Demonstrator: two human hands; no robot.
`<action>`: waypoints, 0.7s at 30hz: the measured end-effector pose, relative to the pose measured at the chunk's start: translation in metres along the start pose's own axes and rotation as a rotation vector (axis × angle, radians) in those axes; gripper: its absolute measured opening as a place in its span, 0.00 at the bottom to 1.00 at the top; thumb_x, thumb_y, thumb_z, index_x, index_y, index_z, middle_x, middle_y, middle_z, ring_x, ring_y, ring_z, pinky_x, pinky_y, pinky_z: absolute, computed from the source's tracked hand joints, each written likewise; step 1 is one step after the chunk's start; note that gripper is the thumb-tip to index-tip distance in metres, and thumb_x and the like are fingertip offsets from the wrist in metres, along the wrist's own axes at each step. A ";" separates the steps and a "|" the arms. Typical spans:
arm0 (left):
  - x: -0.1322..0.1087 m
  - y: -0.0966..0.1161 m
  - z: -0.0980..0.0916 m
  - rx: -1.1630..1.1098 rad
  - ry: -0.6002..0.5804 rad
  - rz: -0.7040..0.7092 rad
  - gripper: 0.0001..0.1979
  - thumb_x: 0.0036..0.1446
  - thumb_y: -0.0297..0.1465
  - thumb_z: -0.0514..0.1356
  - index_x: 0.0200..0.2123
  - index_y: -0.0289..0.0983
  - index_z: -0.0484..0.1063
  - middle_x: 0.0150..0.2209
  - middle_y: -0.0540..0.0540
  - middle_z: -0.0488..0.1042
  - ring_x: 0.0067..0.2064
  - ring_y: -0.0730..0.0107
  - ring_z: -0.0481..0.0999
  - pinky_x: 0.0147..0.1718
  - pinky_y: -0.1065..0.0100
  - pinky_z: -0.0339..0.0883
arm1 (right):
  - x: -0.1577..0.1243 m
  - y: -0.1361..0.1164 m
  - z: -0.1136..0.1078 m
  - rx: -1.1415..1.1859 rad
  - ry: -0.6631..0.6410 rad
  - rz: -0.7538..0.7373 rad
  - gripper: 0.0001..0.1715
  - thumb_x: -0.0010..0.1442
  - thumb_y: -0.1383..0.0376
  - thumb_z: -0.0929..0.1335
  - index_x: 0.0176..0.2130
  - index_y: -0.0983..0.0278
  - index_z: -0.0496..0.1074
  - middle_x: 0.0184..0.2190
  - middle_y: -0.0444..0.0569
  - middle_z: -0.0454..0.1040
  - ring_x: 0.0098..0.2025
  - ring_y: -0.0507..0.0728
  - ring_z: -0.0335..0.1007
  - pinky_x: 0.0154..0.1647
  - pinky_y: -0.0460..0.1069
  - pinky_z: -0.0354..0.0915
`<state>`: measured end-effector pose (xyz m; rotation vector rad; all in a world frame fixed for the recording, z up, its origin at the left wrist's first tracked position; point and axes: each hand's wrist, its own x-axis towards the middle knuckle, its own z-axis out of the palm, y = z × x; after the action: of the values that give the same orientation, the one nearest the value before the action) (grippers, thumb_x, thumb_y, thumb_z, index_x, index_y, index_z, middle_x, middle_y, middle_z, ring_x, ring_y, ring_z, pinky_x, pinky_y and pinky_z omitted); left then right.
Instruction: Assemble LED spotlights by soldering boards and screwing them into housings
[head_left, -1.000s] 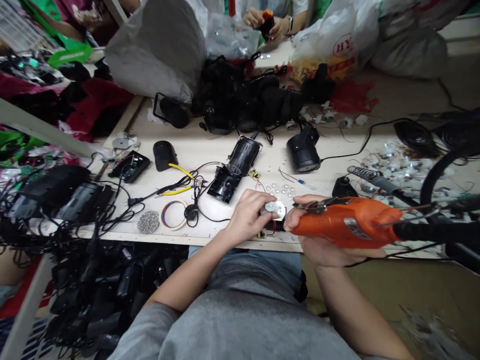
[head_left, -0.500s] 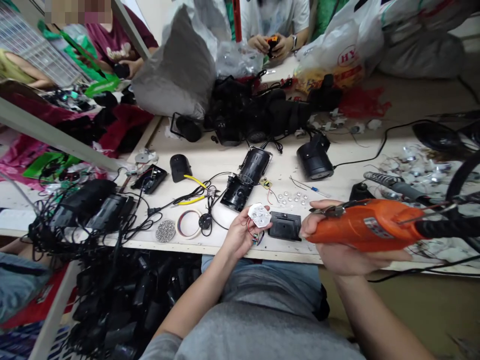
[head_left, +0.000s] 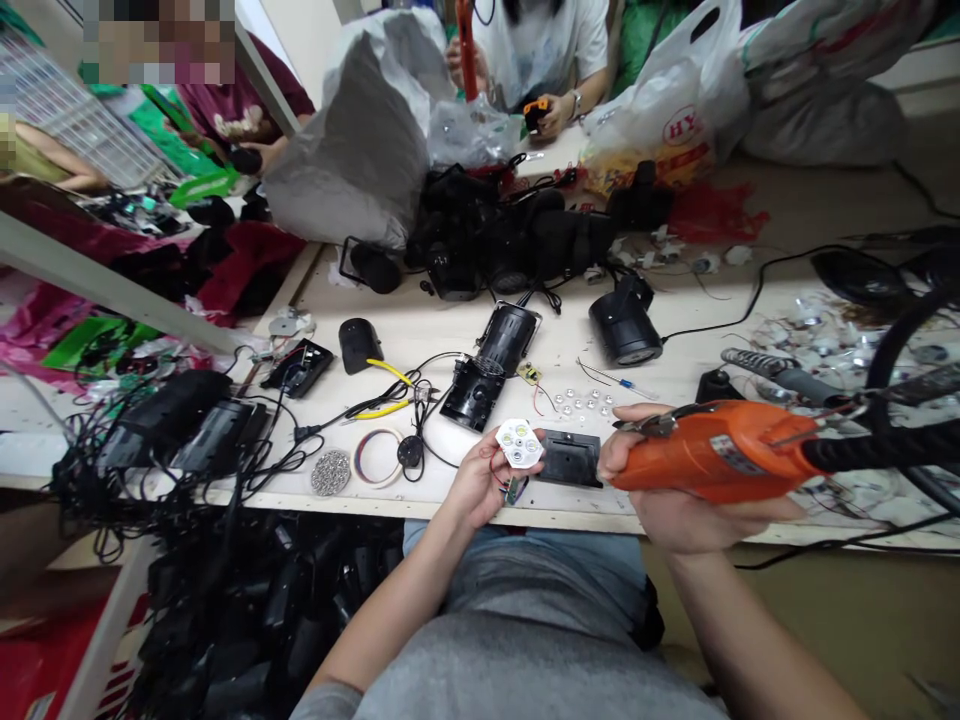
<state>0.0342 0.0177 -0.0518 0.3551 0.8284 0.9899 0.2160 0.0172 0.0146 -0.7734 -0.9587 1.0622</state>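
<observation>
My left hand point(head_left: 478, 485) holds a white LED lens plate point(head_left: 520, 444) by its edge, with several round lenses facing up. Thin red wires and a small green circuit board point(head_left: 513, 490) hang beside it. My right hand point(head_left: 694, 515) is wrapped round an orange hot glue gun-like power tool point(head_left: 705, 450) with a black cable; its exact kind is not clear. Between the hands lies a black rectangular housing point(head_left: 571, 458). Beyond it are several small round lenses point(head_left: 583, 402) and a small yellow circuit board point(head_left: 529, 373). An opened black lamp housing point(head_left: 474, 390) lies further left.
Yellow-handled pliers point(head_left: 386, 405), a tape roll point(head_left: 377, 455) and a dish of screws point(head_left: 330, 473) lie left. A soldering iron stand point(head_left: 757, 365) and loose lamp parts point(head_left: 840, 345) sit right. Black lamps point(head_left: 517, 230) and bags point(head_left: 352, 140) fill the back, where co-workers sit.
The lens plate in my left hand has tilted, so its lenses show more clearly. My right hand keeps hold of the orange tool. Across the table, a co-worker's hand has moved to a red upright tool.
</observation>
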 end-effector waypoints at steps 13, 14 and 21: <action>-0.006 0.002 0.008 0.074 0.009 0.032 0.21 0.47 0.26 0.65 0.48 0.36 0.73 0.51 0.38 0.80 0.53 0.47 0.80 0.50 0.53 0.77 | 0.016 -0.011 0.001 0.003 -0.042 -0.020 0.47 0.49 0.25 0.61 0.39 0.58 0.82 0.17 0.47 0.72 0.14 0.56 0.63 0.11 0.50 0.58; -0.007 0.003 0.008 0.074 0.000 0.030 0.25 0.44 0.24 0.64 0.49 0.37 0.73 0.51 0.39 0.79 0.53 0.48 0.80 0.52 0.51 0.76 | 0.022 -0.012 -0.002 -0.016 -0.016 -0.039 0.48 0.49 0.25 0.60 0.39 0.58 0.82 0.16 0.47 0.72 0.13 0.56 0.62 0.10 0.50 0.56; -0.025 0.020 0.007 0.030 -0.145 0.002 0.39 0.34 0.28 0.59 0.56 0.33 0.71 0.58 0.33 0.74 0.58 0.41 0.75 0.58 0.41 0.67 | 0.072 -0.012 -0.020 -0.229 0.232 -0.167 0.50 0.53 0.24 0.53 0.35 0.60 0.78 0.16 0.46 0.67 0.13 0.55 0.61 0.11 0.50 0.56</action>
<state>0.0207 0.0078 -0.0244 0.4480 0.7116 0.9431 0.2514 0.0807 0.0361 -0.9643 -0.9371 0.7078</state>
